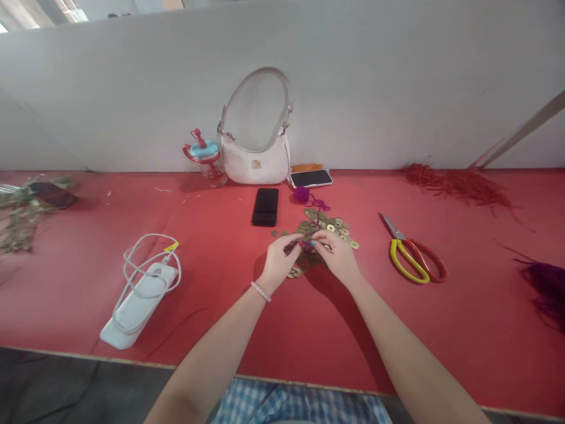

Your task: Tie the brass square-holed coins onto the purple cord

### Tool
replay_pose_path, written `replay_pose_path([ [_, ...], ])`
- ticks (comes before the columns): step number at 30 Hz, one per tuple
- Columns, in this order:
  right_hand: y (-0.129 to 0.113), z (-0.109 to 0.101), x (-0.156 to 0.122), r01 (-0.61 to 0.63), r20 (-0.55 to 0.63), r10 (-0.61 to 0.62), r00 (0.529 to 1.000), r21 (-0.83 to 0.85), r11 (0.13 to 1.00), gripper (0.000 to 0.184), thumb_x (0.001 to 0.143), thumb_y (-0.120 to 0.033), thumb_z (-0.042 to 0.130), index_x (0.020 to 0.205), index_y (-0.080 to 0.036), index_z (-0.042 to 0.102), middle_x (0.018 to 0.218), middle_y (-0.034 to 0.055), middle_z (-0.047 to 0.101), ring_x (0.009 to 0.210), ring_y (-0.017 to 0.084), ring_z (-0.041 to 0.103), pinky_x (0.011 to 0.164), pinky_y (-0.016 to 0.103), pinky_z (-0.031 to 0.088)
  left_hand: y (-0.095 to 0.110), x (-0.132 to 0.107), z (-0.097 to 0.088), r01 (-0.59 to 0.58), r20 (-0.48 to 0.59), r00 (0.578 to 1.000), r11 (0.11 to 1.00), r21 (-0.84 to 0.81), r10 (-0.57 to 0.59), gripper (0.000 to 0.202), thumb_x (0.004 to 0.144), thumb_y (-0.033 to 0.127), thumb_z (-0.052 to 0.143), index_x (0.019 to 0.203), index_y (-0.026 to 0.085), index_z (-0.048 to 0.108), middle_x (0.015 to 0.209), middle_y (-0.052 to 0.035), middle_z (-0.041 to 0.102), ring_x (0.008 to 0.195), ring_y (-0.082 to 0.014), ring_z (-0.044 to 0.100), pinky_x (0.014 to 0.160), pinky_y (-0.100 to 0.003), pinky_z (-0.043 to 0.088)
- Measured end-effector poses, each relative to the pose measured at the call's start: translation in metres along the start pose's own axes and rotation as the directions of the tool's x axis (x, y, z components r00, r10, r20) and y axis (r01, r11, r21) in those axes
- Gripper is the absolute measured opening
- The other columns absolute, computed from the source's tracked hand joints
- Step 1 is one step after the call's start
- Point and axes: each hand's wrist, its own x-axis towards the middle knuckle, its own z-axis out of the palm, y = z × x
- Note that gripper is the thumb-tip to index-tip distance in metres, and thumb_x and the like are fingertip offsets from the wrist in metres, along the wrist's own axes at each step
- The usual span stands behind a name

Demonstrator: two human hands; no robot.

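My left hand (281, 258) and my right hand (339, 257) meet over the table, fingertips pinched close together. Between them is a small piece of purple yarn work (308, 246) with red and turquoise spots that may be beads; the fingers cover much of it. A purple strand (316, 219) runs back from the fingers toward a small purple yarn ball (301, 195). Under and behind both hands lies a loose heap of brass-coloured coins (331, 228), several with holes in the middle. A pale bead bracelet (261, 292) circles my left wrist.
Scissors (399, 235) with one red and one yellow handle lie right. A black phone (265, 207), another phone (311, 178), a white handbag (256, 162) and a lidded cup (212, 168) stand behind. Left is a white power bank (139, 303) with cable; far right, purple yarn (547, 282).
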Motion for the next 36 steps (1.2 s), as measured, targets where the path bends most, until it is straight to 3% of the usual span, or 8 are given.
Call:
replay_pose_path([
  [7,-0.0023,-0.0021,0.0012,0.038,-0.017,-0.04,0.999,-0.13,0.991,0.013,0.077,-0.027,0.05,0.075,-0.019,0.061,0.075,0.0043,0.066,0.067,0.018,0.062,0.063,0.029,0.048,-0.0033,-0.0004,0.0039,0.042,-0.001,0.999,0.989,-0.144,-0.043,0.015,0.074,0.015,0.053,0.086,0.013,0.061,0.084,-0.0067,0.065,0.076,-0.0136,0.062,0.071,-0.025,0.049],
  [15,-0.0004,-0.0028,0.0024,0.107,0.044,-0.102,0.994,-0.149,0.983,0.025,0.078,-0.016,0.042,0.087,-0.021,0.064,0.087,0.0042,0.068,0.083,0.019,0.062,0.075,0.031,0.048,-0.0046,0.0031,0.0008,0.089,-0.022,0.995,0.99,-0.113,-0.092,0.015,0.074,0.024,0.055,0.081,0.013,0.062,0.073,-0.0041,0.063,0.065,-0.0119,0.058,0.063,-0.024,0.047],
  [19,0.0007,-0.0017,0.0026,0.084,0.039,-0.08,0.996,-0.119,0.989,0.026,0.076,-0.013,0.041,0.089,-0.021,0.062,0.094,0.0044,0.067,0.089,0.018,0.061,0.08,0.032,0.047,-0.0043,0.0036,-0.0004,0.096,-0.037,0.994,0.99,-0.099,-0.1,0.015,0.073,0.023,0.055,0.082,0.013,0.063,0.074,-0.0043,0.064,0.064,-0.0119,0.058,0.062,-0.023,0.047],
  [23,0.0024,-0.0004,0.0017,0.011,-0.04,-0.011,0.999,0.009,1.0,0.015,0.075,-0.02,0.046,0.085,-0.019,0.057,0.084,0.005,0.066,0.08,0.019,0.063,0.071,0.031,0.05,-0.0033,0.0029,-0.0001,0.096,-0.044,0.994,0.993,-0.07,-0.099,0.016,0.073,0.025,0.055,0.08,0.013,0.064,0.07,-0.0037,0.065,0.062,-0.0123,0.058,0.059,-0.023,0.048],
  [26,0.0035,-0.0008,0.0017,-0.009,-0.077,0.009,0.997,0.005,1.0,0.01,0.075,-0.025,0.05,0.079,-0.019,0.055,0.076,0.0047,0.064,0.073,0.019,0.063,0.065,0.03,0.05,-0.0015,0.0022,0.0001,0.098,-0.039,0.994,0.993,-0.068,-0.101,0.016,0.072,0.025,0.056,0.08,0.013,0.065,0.071,-0.004,0.066,0.063,-0.013,0.059,0.06,-0.024,0.049],
  [36,-0.003,-0.0012,0.0003,0.061,-0.003,-0.061,0.998,-0.104,0.993,0.014,0.078,-0.024,0.047,0.079,-0.02,0.06,0.078,0.0044,0.066,0.072,0.018,0.061,0.069,0.031,0.049,0.0039,0.001,0.0001,0.103,-0.013,0.995,0.993,-0.06,-0.104,0.016,0.071,0.022,0.058,0.082,0.013,0.067,0.079,-0.007,0.069,0.07,-0.0151,0.063,0.067,-0.027,0.051],
])
